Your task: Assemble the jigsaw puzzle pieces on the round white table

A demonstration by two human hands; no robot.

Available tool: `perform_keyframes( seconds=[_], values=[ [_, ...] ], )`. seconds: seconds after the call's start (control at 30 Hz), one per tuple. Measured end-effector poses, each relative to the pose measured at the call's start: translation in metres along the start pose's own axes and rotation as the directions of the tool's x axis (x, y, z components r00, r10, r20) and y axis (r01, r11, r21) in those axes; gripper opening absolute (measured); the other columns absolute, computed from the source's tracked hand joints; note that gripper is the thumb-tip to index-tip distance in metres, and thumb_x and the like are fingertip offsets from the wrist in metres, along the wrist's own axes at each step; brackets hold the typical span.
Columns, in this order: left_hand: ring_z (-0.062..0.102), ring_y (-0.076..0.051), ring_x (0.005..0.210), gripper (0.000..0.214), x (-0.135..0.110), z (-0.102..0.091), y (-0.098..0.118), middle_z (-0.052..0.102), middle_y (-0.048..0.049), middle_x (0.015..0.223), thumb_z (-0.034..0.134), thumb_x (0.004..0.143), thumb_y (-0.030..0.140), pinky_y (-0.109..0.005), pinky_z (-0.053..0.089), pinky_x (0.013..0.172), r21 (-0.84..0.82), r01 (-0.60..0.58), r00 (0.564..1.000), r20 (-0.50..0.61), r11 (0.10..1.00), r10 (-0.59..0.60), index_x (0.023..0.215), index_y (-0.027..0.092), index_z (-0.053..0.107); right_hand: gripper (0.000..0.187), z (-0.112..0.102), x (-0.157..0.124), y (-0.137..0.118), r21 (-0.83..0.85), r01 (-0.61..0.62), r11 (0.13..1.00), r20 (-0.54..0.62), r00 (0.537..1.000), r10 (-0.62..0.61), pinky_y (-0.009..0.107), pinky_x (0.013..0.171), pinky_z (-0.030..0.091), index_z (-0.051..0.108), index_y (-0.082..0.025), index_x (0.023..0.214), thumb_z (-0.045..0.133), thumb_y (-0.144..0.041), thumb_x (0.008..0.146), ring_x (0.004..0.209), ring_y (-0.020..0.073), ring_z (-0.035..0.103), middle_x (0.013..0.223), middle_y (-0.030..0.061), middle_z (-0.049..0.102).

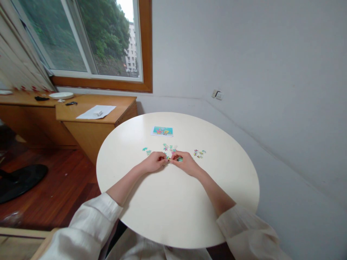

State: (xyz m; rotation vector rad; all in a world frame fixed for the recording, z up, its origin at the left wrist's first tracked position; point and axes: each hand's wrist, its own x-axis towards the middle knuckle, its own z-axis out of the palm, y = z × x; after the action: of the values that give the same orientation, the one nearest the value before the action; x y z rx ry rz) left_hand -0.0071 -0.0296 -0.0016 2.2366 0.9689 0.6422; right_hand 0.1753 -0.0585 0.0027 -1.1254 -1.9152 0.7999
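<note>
Pinching small puzzle pieces (168,159) at my fingertips, I hold my left hand (155,161) and my right hand (185,162) close together, thumbs and fingers drawn in. The pieces sit right in the narrow gap between the two hands, touching the fingertips of both; whether they are one piece or several joined, I cannot tell at this size. Both hands are low over the round white table (176,206), with my forearms reaching in from either side and the pale sleeves (90,220) pushed back toward my elbows.

Just beyond my fingertips lies a scatter of loose pieces (170,147), and a greenish piece (179,159) shows beneath the fingers of my right hand. A few teal pieces (146,151) lie near my left hand, just past it on its outer side. Another cluster (200,154) lies to the right of my right hand, near it. Farther ahead of both hands is a flat cartoon picture card (162,131).
</note>
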Motion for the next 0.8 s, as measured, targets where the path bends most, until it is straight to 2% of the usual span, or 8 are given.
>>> perform_keyframes(
  seconds=[0.23, 0.37, 0.47, 0.57, 0.67, 0.8],
  values=[
    [0.036, -0.009, 0.055, 0.027, -0.001, -0.004, 0.005, 0.044, 0.0023, 0.056, 0.045, 0.078, 0.033, -0.021, 0.029, 0.053, -0.027, -0.024, 1.000, -0.012, 0.999, 0.023, 0.060, 0.013, 0.052, 0.024, -0.003, 0.001, 0.004, 0.145, -0.096, 0.985, 0.038, 0.995, 0.091, 0.025, 0.064, 0.043, 0.058, -0.015, 0.069, 0.063, -0.038, 0.065, 0.064, 0.0106, 0.051, 0.066, -0.0004, 0.057],
    [0.035, -0.009, 0.054, 0.028, 0.000, -0.005, 0.004, 0.041, 0.0032, 0.054, 0.043, 0.078, 0.034, -0.022, 0.028, 0.052, -0.033, 0.004, 0.999, -0.032, 0.999, -0.005, 0.058, 0.014, 0.048, 0.025, -0.013, 0.003, 0.007, 0.200, -0.137, 0.970, -0.016, 0.990, 0.143, 0.026, 0.063, 0.043, 0.058, -0.015, 0.072, 0.065, -0.038, 0.063, 0.063, 0.0109, 0.053, 0.067, 0.0009, 0.060],
    [0.033, -0.009, 0.053, 0.029, 0.000, -0.006, 0.004, 0.038, 0.0039, 0.052, 0.042, 0.079, 0.034, -0.022, 0.026, 0.051, -0.021, 0.027, 0.998, -0.052, 0.999, -0.028, 0.057, 0.015, 0.045, 0.026, -0.030, 0.004, 0.016, 0.211, -0.148, 0.966, -0.155, 0.971, 0.182, 0.026, 0.063, 0.044, 0.060, -0.015, 0.074, 0.064, -0.037, 0.061, 0.065, 0.0121, 0.055, 0.071, 0.0029, 0.062],
    [0.032, -0.009, 0.052, 0.028, 0.000, -0.007, 0.005, 0.036, 0.0042, 0.052, 0.040, 0.079, 0.035, -0.022, 0.025, 0.051, -0.029, 0.049, 0.996, -0.073, 0.998, -0.051, 0.060, 0.015, 0.046, 0.022, -0.054, 0.003, 0.032, 0.183, -0.209, 0.961, -0.300, 0.919, 0.257, 0.025, 0.060, 0.044, 0.060, -0.014, 0.072, 0.060, -0.033, 0.061, 0.063, 0.0122, 0.055, 0.069, 0.0041, 0.063],
    [0.031, -0.009, 0.052, 0.030, 0.000, -0.008, 0.005, 0.035, 0.0041, 0.052, 0.037, 0.080, 0.036, -0.022, 0.025, 0.051, -0.059, 0.059, 0.994, -0.083, 0.997, -0.064, 0.060, 0.015, 0.045, 0.017, -0.075, -0.003, 0.047, 0.160, -0.343, 0.926, -0.350, 0.857, 0.378, 0.023, 0.051, 0.040, 0.061, -0.013, 0.070, 0.058, -0.028, 0.061, 0.054, 0.0116, 0.053, 0.062, 0.0040, 0.062],
    [0.030, -0.009, 0.052, 0.032, 0.000, -0.008, 0.003, 0.035, 0.0039, 0.053, 0.036, 0.080, 0.038, -0.023, 0.024, 0.052, -0.058, 0.065, 0.993, -0.090, 0.996, -0.070, 0.060, 0.016, 0.043, 0.012, -0.093, -0.015, 0.059, 0.024, -0.439, 0.898, -0.323, 0.847, 0.422, 0.023, 0.053, 0.040, 0.063, -0.012, 0.065, 0.057, -0.022, 0.060, 0.055, 0.0113, 0.053, 0.060, 0.0046, 0.063]
  ],
)
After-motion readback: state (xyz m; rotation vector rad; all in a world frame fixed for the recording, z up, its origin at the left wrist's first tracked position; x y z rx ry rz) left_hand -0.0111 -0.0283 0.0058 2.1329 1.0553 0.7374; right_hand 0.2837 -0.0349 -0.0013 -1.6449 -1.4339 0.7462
